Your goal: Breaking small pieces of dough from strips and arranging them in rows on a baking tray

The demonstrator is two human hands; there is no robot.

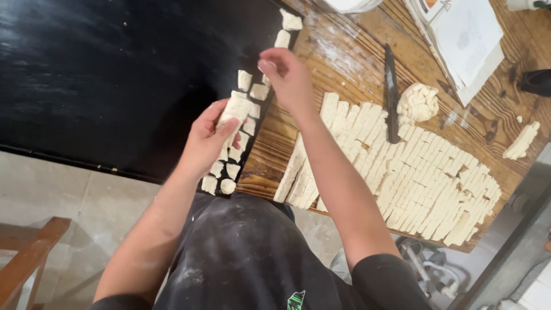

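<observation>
The left hand (pixel 208 138) is gripping a strip of dough (pixel 234 110) with fingers closed over the black tray (pixel 115 74), while the right hand (pixel 287 77), fingers pinching together on something too small to tell, is hovering just right of the small dough pieces (pixel 247 123) beside the wooden table (pixel 344 63).

Light: bright, even, from above the wooden table (pixel 344 63).
Glare: soft sheen on the black tray (pixel 115 69) left of the table.
Shadows: faint, under forearms.
Blur: slight on the right hand (pixel 290 77).
Edges: wide-angle bending, corners softer.
</observation>
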